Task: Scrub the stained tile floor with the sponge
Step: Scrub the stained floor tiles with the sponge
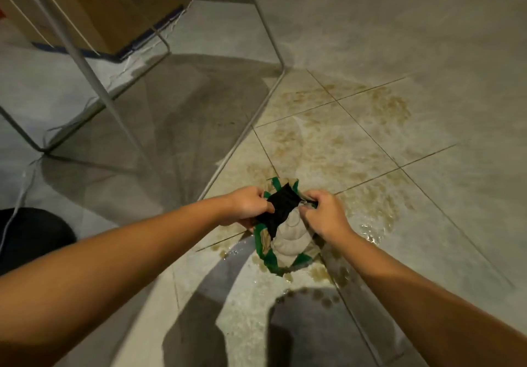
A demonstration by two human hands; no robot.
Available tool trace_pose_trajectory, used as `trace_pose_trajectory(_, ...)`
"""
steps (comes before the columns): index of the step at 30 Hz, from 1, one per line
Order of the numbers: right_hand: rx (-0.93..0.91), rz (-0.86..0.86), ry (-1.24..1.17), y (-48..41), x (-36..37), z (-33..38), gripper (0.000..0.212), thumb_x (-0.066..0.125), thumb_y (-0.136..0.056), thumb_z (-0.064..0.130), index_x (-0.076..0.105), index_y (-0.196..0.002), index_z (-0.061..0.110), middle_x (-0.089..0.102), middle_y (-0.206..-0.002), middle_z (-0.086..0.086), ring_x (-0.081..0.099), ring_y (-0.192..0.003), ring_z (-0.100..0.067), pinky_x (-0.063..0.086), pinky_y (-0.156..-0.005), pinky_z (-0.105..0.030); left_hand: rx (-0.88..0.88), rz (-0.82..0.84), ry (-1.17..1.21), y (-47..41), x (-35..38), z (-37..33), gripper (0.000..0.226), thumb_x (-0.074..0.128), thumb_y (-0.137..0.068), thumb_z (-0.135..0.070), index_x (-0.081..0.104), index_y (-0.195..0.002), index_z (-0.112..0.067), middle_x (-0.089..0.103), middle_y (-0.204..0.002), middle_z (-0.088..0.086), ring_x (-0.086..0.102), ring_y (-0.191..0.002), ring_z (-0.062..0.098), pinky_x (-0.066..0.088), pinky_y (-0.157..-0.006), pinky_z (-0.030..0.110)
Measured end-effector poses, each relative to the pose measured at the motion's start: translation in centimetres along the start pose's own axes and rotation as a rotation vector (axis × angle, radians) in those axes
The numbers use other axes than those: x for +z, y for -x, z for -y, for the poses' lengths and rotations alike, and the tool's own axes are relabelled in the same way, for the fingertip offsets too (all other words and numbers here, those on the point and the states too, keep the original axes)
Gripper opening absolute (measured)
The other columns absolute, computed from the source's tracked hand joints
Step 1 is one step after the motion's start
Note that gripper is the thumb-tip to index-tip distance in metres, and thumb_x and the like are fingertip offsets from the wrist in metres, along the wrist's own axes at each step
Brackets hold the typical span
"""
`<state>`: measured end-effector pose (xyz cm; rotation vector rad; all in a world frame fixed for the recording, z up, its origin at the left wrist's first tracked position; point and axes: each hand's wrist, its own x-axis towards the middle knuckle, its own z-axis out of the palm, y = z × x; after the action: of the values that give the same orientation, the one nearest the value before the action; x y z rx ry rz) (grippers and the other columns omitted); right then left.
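Sponge (282, 205): a dark flat piece, judged to be the sponge, held just above the tile floor (427, 195). Its long axis slants from upper right to lower left between the hands. Left hand (248, 205) pinches its left edge; right hand (325, 212) pinches its right end, equally near. Green-edged cloth (288, 244) bunches beneath. Brown stains (328, 144) lie just ahead and to the right.

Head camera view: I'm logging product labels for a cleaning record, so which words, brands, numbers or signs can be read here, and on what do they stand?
No readable text anywhere in this view.
Cardboard box: plain brown faces with dark blue tape, no print shows.
Sponge, gripped by the left hand and right hand: green, black and beige, no label shows.
Tile floor: only stains and wet patches.
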<state>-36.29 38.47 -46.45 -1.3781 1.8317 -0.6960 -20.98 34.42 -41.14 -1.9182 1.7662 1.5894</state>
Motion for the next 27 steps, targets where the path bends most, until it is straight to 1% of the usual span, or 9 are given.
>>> trace_pose_trajectory(2,-0.009,0.000,-0.023,0.0,0.8,0.3,0.029,0.060,-0.086,0.009,0.064,-0.115,0.005,0.065,-0.111,-0.009,0.059,-0.102,-0.021,0.036,-0.073,-0.017,0.002,-0.059,0.062,0.5,-0.1,1.1,0.021,0.048,-0.098,-0.018,0.044,-0.078,-0.014,0.051,-0.074,0.007,0.053,-0.059,0.016,0.045,-0.052,0.026)
trace_pose_trajectory(5,0.011,0.045,-0.092,1.3,1.9,1.4,0.037,0.063,-0.085,0.016,0.060,-0.120,0.005,0.066,-0.103,-0.005,0.059,-0.078,-0.012,0.041,-0.059,-0.011,-0.014,-0.088,0.244,2.4,-0.2,2.7,0.029,0.041,-0.100,-0.036,0.055,-0.093,-0.011,0.055,-0.076,0.006,0.057,-0.053,0.014,0.044,-0.045,0.023)
trace_pose_trajectory(8,0.055,0.113,-0.243,3.5,3.4,2.7,0.038,0.065,-0.085,0.019,0.060,-0.120,0.006,0.065,-0.107,-0.006,0.060,-0.084,-0.014,0.045,-0.071,-0.016,-0.023,-0.016,0.522,4.2,-0.2,4.6,0.040,0.035,-0.095,-0.055,0.052,-0.108,-0.021,0.057,-0.092,0.009,0.061,-0.082,0.025,0.051,-0.062,0.031)
trace_pose_trajectory(12,0.011,0.210,-0.247,6.4,6.5,3.0,0.024,0.061,-0.086,0.015,0.069,-0.107,0.007,0.067,-0.102,-0.002,0.057,-0.089,-0.009,0.041,-0.070,-0.010,-0.057,-0.043,0.592,5.2,0.4,7.3,0.051,0.035,-0.087,-0.068,0.050,-0.115,-0.029,0.057,-0.098,0.004,0.059,-0.085,0.020,0.050,-0.064,0.031)
trace_pose_trajectory(16,-0.212,0.256,-0.051,8.4,9.2,2.2,0.023,0.057,-0.089,0.007,0.068,-0.108,0.001,0.061,-0.098,-0.006,0.055,-0.088,-0.015,0.034,-0.066,-0.004,-0.048,-0.009,0.496,6.3,1.2,9.6,0.046,0.040,-0.087,-0.066,0.050,-0.115,-0.031,0.059,-0.095,-0.004,0.061,-0.078,0.014,0.050,-0.060,0.026)
trace_pose_trajectory(19,-0.408,0.276,0.063,9.6,10.6,1.7,0.024,0.058,-0.089,0.006,0.067,-0.110,0.001,0.055,-0.093,-0.001,0.052,-0.088,-0.017,0.033,-0.069,-0.007,-0.097,-0.067,0.421,5.8,1.9,11.9,0.052,0.058,-0.082,-0.060,0.058,-0.113,-0.018,0.066,-0.106,0.005,0.065,-0.087,0.019,0.054,-0.077,0.034)
trace_pose_trajectory(22,-0.502,0.236,0.168,9.9,10.4,1.2,0.030,0.062,-0.087,0.022,0.066,-0.115,0.011,0.048,-0.097,0.008,0.045,-0.099,-0.016,0.033,-0.080,-0.020,-0.140,-0.174,0.520,5.3,2.2,14.1,0.031,0.054,-0.093,-0.039,0.062,-0.107,-0.012,0.067,-0.092,0.006,0.063,-0.076,0.019,0.051,-0.066,0.029)
trace_pose_trajectory(24,-0.552,0.221,0.228,10.2,10.3,1.3,0.048,0.064,-0.081,0.043,0.060,-0.120,0.016,0.043,-0.109,0.007,0.039,-0.104,-0.012,0.031,-0.086,-0.025,-0.154,-0.166,0.669,5.3,2.2,15.3,0.022,0.049,-0.098,-0.028,0.060,-0.107,-0.011,0.066,-0.086,0.004,0.061,-0.072,0.016,0.050,-0.060,0.026)
trace_pose_trajectory(27,-0.583,0.310,0.358,10.6,11.4,1.1,0.085,0.050,-0.069,0.069,0.038,-0.136,0.018,0.033,-0.134,0.000,0.029,-0.121,-0.013,0.023,-0.097,-0.030,-0.149,-0.108,0.840,5.4,2.3,16.3,0.018,0.045,-0.099,-0.019,0.060,-0.105,-0.009,0.067,-0.093,0.006,0.064,-0.080,0.016,0.055,-0.070,0.027)
